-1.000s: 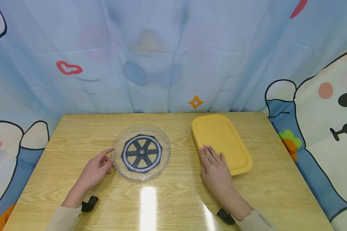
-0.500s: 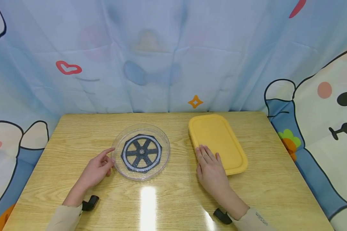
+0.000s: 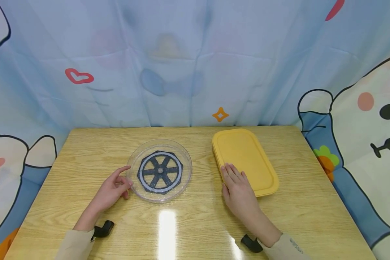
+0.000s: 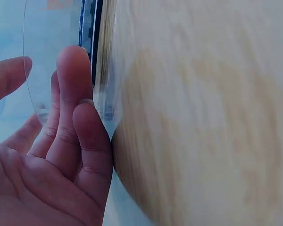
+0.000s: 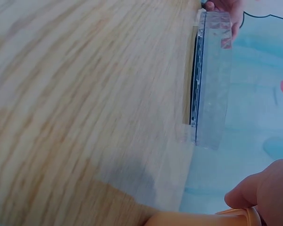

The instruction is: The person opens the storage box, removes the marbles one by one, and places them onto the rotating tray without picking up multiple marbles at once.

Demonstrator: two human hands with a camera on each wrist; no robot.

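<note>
A round clear plastic turntable tray (image 3: 160, 198) sits on the table, with a dark spoked wheel showing through its base. My left hand (image 3: 108, 191) is at the tray's left rim, its index fingertip touching the edge and its other fingers loosely bent. In the left wrist view, fingers of the left hand (image 4: 68, 155) lie against the clear wall. A yellow rectangular box with a lid (image 3: 250, 155) lies to the right, slightly slanted. The right hand (image 3: 242, 200) rests on the lid's left edge with straight fingers. Its thumb (image 5: 247, 188) is beside the box.
The wooden table (image 3: 201, 231) has its back edge against a light blue curtain (image 3: 182, 43) printed with cartoon figures. Black wrist camera mounts (image 3: 104, 229) hang beside both wrists. Bare tabletop separates tray and box.
The box has shifted slightly to the left together with my right hand, mostly in the first half second. My left hand stays by the tray's rim.
</note>
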